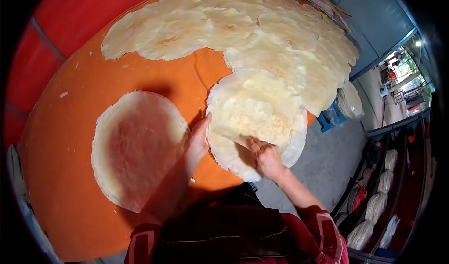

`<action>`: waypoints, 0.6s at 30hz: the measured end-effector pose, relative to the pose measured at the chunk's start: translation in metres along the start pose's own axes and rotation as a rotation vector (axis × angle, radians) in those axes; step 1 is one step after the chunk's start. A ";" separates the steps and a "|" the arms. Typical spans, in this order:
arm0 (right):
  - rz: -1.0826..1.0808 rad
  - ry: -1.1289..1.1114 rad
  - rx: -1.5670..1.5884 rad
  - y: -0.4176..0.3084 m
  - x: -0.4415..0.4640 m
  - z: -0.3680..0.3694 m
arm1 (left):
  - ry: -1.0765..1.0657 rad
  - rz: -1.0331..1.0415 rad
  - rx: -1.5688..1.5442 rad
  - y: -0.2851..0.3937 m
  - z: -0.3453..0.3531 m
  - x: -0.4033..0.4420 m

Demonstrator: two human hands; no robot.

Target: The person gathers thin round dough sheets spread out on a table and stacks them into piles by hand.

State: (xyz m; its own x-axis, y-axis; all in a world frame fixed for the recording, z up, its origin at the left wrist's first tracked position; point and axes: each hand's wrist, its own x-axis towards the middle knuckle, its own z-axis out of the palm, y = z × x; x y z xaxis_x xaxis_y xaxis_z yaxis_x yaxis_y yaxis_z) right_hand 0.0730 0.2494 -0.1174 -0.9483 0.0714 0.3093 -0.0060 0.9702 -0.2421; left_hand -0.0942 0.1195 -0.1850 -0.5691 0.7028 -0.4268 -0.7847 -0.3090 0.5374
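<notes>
A stack of thin, pale round flatbreads (252,100) lies in front of me, reaching over the table's right edge. My left hand (200,135) rests against the stack's left rim, its visible fingers stretched out; some are hidden. Over the near part of the stack, my right hand (266,158) is closed, with its fingertips pinching what looks like the top sheet. A dark shadow lies beside those fingers. To the left, a separate round flatbread (140,147) lies flat on the orange table (61,170), partly under my left forearm.
Many overlapping flatbreads (177,27) spread across the back of the table. A blue stool (329,119) with a plastic bag stands off the right edge on the grey floor (322,156). At the lower right, a dark rack (402,189) holds several wrapped pale bundles (376,205).
</notes>
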 end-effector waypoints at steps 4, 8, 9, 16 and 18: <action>-0.033 -0.034 -0.017 -0.022 -0.053 0.024 | 0.274 0.126 0.187 -0.015 -0.027 0.043; 0.038 -0.012 -0.039 -0.038 -0.078 0.031 | 0.145 0.182 0.365 0.003 0.011 0.022; 0.121 -0.091 -0.085 -0.035 -0.081 0.038 | 0.111 0.421 0.482 -0.008 0.010 0.039; -0.069 0.303 0.005 -0.036 -0.014 0.027 | 0.035 1.078 0.524 0.091 0.081 -0.053; -0.232 0.206 0.173 -0.041 0.013 0.034 | 0.289 1.064 0.663 0.127 0.050 -0.100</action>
State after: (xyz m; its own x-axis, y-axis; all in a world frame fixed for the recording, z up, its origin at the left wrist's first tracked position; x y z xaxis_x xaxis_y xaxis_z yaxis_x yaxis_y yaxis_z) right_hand 0.0503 0.2023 -0.1345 -0.8315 -0.0844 0.5490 -0.2844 0.9137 -0.2902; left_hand -0.1245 0.0423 -0.0379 -0.9342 0.1186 0.3363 0.3103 -0.1946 0.9305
